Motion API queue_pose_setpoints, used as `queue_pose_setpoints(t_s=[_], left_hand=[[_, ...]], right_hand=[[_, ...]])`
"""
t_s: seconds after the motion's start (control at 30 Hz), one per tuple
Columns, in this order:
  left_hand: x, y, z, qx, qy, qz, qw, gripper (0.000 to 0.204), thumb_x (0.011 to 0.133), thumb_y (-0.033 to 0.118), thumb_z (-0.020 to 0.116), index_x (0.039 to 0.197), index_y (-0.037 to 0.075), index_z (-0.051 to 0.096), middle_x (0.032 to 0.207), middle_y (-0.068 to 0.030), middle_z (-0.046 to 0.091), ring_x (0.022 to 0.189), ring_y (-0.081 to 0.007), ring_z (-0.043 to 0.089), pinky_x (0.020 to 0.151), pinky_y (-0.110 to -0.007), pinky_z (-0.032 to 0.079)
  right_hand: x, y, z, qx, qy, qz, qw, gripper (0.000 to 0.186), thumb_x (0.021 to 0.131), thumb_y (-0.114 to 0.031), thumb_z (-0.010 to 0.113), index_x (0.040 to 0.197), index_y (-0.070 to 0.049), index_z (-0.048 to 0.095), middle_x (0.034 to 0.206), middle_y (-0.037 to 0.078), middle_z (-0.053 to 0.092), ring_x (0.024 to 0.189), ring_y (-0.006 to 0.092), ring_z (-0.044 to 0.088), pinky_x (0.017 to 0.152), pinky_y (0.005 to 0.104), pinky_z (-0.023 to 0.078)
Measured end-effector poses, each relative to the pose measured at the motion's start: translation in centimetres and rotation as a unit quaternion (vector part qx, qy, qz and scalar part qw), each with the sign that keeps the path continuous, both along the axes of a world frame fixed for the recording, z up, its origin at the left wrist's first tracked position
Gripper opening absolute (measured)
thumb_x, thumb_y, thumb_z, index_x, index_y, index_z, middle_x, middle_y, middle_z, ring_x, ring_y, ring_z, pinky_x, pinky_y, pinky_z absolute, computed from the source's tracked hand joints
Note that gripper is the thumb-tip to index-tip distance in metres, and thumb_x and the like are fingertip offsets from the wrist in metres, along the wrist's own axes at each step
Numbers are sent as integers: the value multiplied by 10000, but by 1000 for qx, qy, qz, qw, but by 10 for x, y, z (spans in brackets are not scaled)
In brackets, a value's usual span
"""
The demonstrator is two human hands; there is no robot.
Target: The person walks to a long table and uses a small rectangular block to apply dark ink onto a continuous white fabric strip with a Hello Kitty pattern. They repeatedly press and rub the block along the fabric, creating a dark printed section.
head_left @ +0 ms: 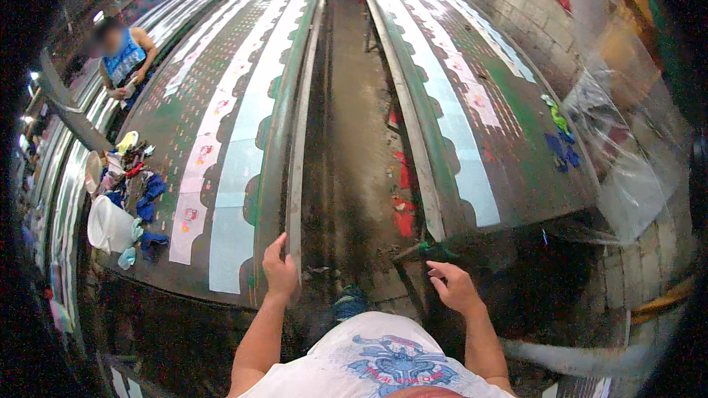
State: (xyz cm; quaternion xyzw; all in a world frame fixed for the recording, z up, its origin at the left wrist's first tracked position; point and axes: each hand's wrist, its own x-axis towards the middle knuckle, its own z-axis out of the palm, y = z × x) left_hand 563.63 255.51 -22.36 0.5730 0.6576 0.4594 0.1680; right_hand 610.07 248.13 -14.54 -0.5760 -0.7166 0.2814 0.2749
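My left hand is at the near right corner of the left long table, by its metal edge rail. Its fingers point forward, loosely apart, and nothing shows in them. Over the near end of the right table hovers my right hand, fingers half bent and apart, also holding nothing visible. Close to it, a small green thing sits at the table's corner; its kind is unclear. A row of light blue fabric pieces lies flat on the left table, beside pink printed pieces. Similar blue pieces line the right table.
Between the tables runs a narrow aisle with red scraps along its right side. A white bucket and dark blue rags crowd the left table's edge. Another person stands beyond. Clear plastic sheeting hangs at right.
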Motion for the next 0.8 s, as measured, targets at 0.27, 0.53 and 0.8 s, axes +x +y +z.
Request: queue_pose_setpoints(t_s=[0.27,0.53,0.8], left_hand=[[9,-4,11,41,112,-16,993,517,841,-116,654,1319,35,777,1364,-247,768,1187,-478,698,1088,-555,540],[12,-7,10,5,174,-19,985,493,798,-50,704,1263,84,800,1400,-209,765,1192,-421,689,1045,-564,501],[4,13,31,35,173,32,984,404,808,-23,707,1197,51,790,1234,-189,790,1105,-426,727,972,-578,548]], right_hand=[[-54,151,-28,-24,-35,275,960,484,1016,-104,767,1496,-84,710,1255,202,819,1168,414,782,1047,520,623],[-109,297,2,-12,-86,394,915,471,1061,-134,727,1528,-91,696,1250,195,799,1163,421,752,1042,527,596],[-158,400,-14,-70,-95,459,881,465,1103,-186,688,1561,-106,685,1329,226,776,1225,440,736,1081,540,579]])
